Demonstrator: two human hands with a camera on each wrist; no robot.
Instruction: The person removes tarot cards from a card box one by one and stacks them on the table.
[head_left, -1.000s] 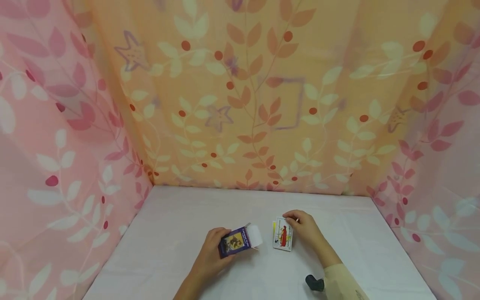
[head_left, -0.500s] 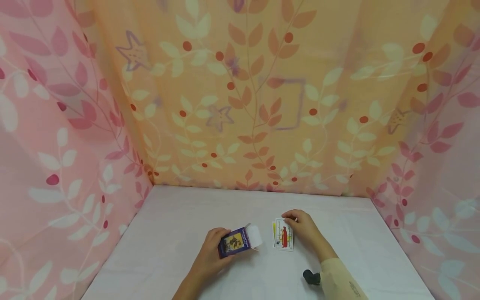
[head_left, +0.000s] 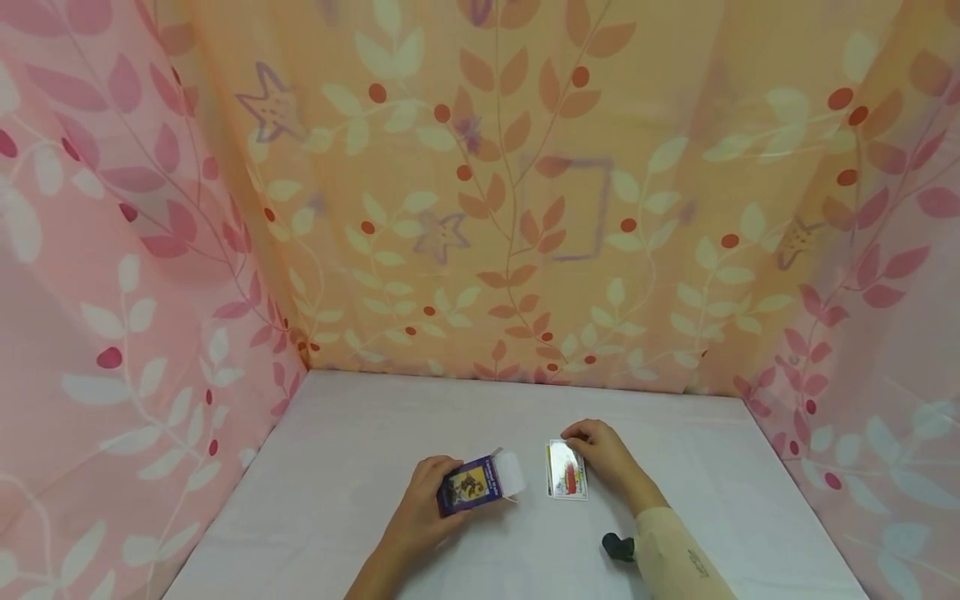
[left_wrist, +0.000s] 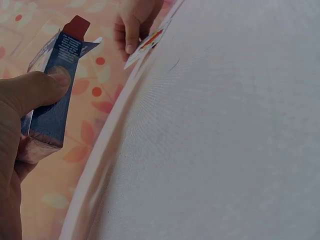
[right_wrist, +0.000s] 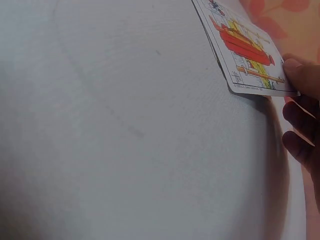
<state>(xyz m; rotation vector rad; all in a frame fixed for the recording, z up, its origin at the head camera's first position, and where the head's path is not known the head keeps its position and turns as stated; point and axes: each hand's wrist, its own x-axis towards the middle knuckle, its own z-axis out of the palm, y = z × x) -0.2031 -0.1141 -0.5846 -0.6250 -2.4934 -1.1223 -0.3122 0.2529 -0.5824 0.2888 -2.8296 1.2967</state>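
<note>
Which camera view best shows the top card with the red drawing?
The right wrist view: the card is large and clear, though cropped at the frame's top. The head view shows it small, glare whitening its upper part; the left wrist view, small and steeply slanted.

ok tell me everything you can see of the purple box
The purple box looks like thin printed card. Its front bears a yellow picture panel with a dark figure, plus pale lettering near the open end. That end points right in the head view, its flap sticking out, white inside and reddish outside. A dark blue side carries small print, and the closed end looks reddish. The left hand grips it over the white table, thumb on the blue side. Its inside can't be seen.
</note>
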